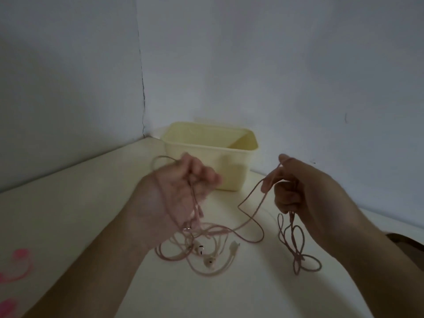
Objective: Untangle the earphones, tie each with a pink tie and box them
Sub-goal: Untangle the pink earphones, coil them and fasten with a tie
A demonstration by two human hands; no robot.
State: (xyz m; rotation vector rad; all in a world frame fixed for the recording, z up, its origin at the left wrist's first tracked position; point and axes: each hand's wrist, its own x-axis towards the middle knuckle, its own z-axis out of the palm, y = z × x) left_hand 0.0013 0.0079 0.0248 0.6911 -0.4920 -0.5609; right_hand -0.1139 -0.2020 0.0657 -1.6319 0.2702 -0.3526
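Two hands up, both gripping pink earphones (213,244). Left hand (181,191) pinches tangled bunch, rest lying on desk (68,203) below it. Right hand (296,191) holds looped wire hanging under it. Step looks like untangling. Next: pull apart gently. Box (229,164) behind hands.

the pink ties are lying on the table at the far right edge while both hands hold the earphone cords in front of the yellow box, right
Not quite. The pink ties lie at the far left edge of the table, not the right, as the head view shows. The rest stands: the left hand and right hand hold the earphone cords in front of the yellow box.
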